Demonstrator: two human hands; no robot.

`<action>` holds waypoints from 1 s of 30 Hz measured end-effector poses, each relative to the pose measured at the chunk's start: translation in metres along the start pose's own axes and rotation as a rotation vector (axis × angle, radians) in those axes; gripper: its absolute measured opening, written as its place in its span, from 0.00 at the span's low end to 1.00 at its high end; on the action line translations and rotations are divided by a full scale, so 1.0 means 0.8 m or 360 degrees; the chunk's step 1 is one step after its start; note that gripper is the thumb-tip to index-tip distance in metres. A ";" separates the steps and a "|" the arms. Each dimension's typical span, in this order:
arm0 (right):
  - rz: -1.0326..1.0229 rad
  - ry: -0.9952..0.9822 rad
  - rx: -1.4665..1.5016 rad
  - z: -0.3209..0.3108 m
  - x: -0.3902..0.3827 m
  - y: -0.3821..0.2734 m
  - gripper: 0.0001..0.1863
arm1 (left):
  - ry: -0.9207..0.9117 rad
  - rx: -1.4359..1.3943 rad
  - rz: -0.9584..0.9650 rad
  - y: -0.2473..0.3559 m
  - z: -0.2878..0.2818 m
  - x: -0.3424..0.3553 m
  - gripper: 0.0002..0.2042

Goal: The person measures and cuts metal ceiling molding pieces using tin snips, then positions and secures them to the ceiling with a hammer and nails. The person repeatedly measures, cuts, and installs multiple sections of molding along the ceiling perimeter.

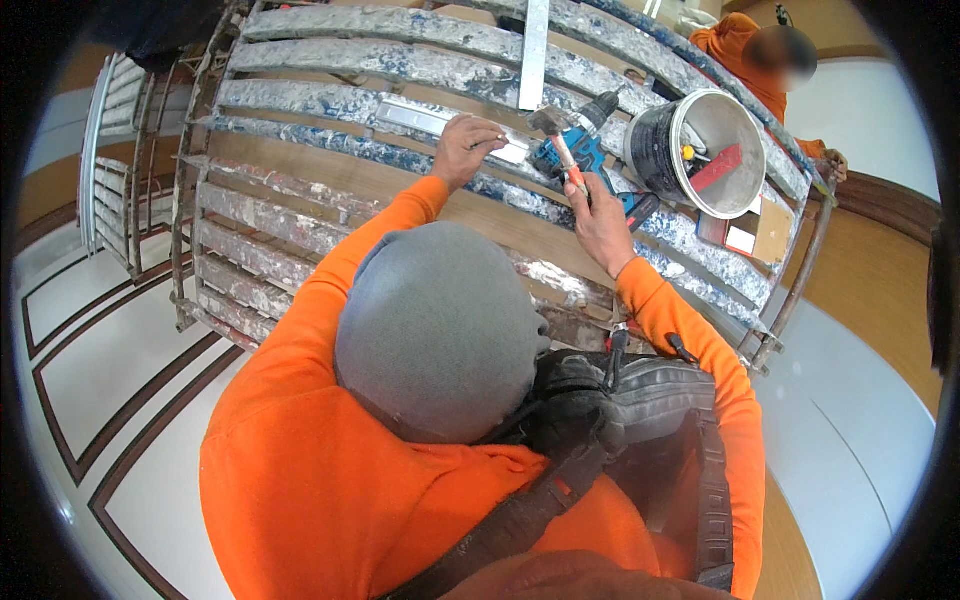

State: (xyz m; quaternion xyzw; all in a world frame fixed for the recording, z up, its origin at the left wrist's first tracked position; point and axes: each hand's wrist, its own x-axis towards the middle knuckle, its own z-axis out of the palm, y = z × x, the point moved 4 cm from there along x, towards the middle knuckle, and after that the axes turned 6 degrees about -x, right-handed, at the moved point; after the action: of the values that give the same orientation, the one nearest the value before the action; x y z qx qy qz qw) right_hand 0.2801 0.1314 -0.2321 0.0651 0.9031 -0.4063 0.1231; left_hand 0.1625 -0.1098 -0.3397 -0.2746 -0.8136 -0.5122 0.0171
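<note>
My right hand (600,225) grips a hammer (563,150) by its red and pale handle; the dull metal head points away from me. Under and beside it lies a blue cordless drill (588,145), partly covered by the hammer. My left hand (463,150) has thumb and fingers pinched together, and anything between them is too small to name. It rests over a silver metal profile (415,117) lying along the paint-splashed slats of the scaffold platform (320,98). A second metal strip (535,50) lies crosswise, beyond the drill.
Right of the drill sits a bucket (745,130) with a red tool inside; a small cardboard box (770,230) is beside it. Another person in orange (745,45) is at the far right. A rounded grey cloth form (440,330) and a black bag (630,420) are before my chest.
</note>
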 end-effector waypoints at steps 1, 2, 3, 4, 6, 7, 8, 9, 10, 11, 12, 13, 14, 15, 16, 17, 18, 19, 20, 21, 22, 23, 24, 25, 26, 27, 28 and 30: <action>-0.0011 -0.0022 -0.0016 0.002 0.000 0.000 0.13 | 0.0011 0.0017 0.0007 0.001 0.001 0.000 0.04; -0.0055 -0.0027 -0.0053 0.004 0.001 -0.001 0.13 | 0.0019 0.0049 0.0040 -0.001 0.001 -0.001 0.04; -0.0098 -0.0032 -0.0091 0.007 0.002 -0.002 0.13 | 0.0028 0.0082 0.0072 -0.002 0.002 -0.003 0.04; -0.0142 -0.0037 -0.0128 0.009 0.002 -0.003 0.13 | 0.0036 0.0115 0.0105 -0.004 0.002 -0.005 0.04; -0.0196 -0.0026 -0.0174 0.012 0.002 -0.007 0.13 | 0.0043 0.0104 0.0106 -0.007 0.004 -0.006 0.04; -0.0225 -0.0021 -0.0197 0.012 0.002 -0.009 0.13 | 0.0047 0.0100 0.0107 -0.008 0.005 -0.006 0.04; -0.0217 -0.0035 -0.0209 0.012 0.003 -0.009 0.13 | 0.0061 0.0090 0.0094 -0.007 0.005 -0.004 0.04; -0.0211 -0.0050 -0.0222 0.012 0.005 -0.009 0.14 | 0.0076 0.0080 0.0083 -0.005 0.006 -0.002 0.04; -0.0206 -0.0064 -0.0237 0.011 0.006 -0.009 0.14 | 0.0093 0.0071 0.0072 -0.003 0.007 0.000 0.04; -0.0216 -0.0052 -0.0238 0.011 0.007 -0.011 0.14 | 0.0088 0.0085 0.0087 -0.004 0.007 0.000 0.04; -0.0229 -0.0039 -0.0241 0.011 0.009 -0.013 0.14 | 0.0087 0.0098 0.0103 -0.004 0.007 0.001 0.04; -0.0245 -0.0025 -0.0248 0.009 0.010 -0.016 0.14 | 0.0089 0.0112 0.0121 -0.004 0.009 0.002 0.05; -0.0195 -0.0025 -0.0248 0.009 0.012 -0.013 0.14 | 0.0040 0.0166 0.0134 -0.008 0.015 0.003 0.06; -0.0162 -0.0035 -0.0244 0.012 0.009 -0.010 0.15 | 0.0002 0.0236 0.0140 -0.015 0.022 -0.005 0.08; -0.0169 -0.0044 -0.0225 0.018 0.014 -0.014 0.15 | -0.0019 0.0344 0.0149 -0.028 0.020 -0.011 0.10; -0.0175 -0.0062 -0.0219 0.022 0.013 -0.019 0.16 | -0.0292 0.0554 -0.0044 -0.052 0.029 -0.022 0.13; -0.0165 -0.0084 -0.0216 0.025 0.011 -0.029 0.17 | -0.0162 0.0497 0.0147 -0.064 0.022 -0.032 0.14; -0.0212 -0.0057 -0.0156 0.027 0.010 -0.024 0.16 | 0.0073 0.0412 0.0436 -0.053 0.019 -0.033 0.14; -0.0177 -0.0085 -0.0217 0.023 0.012 -0.017 0.15 | 0.0069 0.0259 0.0384 -0.034 0.023 -0.015 0.14; -0.0188 -0.0080 -0.0208 0.023 0.013 -0.006 0.15 | 0.0000 0.0251 0.0319 -0.013 0.022 -0.001 0.09; -0.0185 -0.0093 -0.0200 0.027 0.011 -0.005 0.14 | 0.0026 0.0201 0.0267 -0.001 0.014 0.000 0.08; -0.0173 -0.0119 -0.0203 0.027 0.013 -0.005 0.14 | 0.0058 0.0137 0.0204 0.008 0.009 0.001 0.07; -0.0196 -0.0122 -0.0241 0.028 0.012 -0.011 0.14 | 0.0055 0.0172 0.0160 0.006 0.010 -0.003 0.07; -0.0212 -0.0121 -0.0276 0.030 0.013 -0.018 0.14 | 0.0046 0.0205 0.0118 0.002 0.008 -0.006 0.07; -0.0246 -0.0133 -0.0298 0.030 0.013 -0.026 0.14 | 0.0034 0.0240 0.0066 -0.007 0.007 -0.013 0.06; -0.0259 -0.0146 -0.0321 0.032 0.012 -0.026 0.14 | 0.0034 0.0238 0.0092 -0.012 0.007 -0.018 0.07; -0.0270 -0.0159 -0.0341 0.037 0.011 -0.024 0.14 | 0.0030 0.0237 0.0116 -0.018 0.006 -0.022 0.08; -0.0258 -0.0164 -0.0407 0.034 0.013 -0.021 0.15 | 0.0014 0.0225 0.0152 -0.008 0.007 -0.013 0.08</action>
State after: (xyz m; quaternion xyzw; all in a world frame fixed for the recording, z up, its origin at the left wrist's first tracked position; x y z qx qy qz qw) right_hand 0.2712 0.1001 -0.2404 -0.0452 0.9422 -0.2995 0.1432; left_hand 0.1699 -0.1121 -0.3508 -0.3088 -0.8337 -0.4533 0.0644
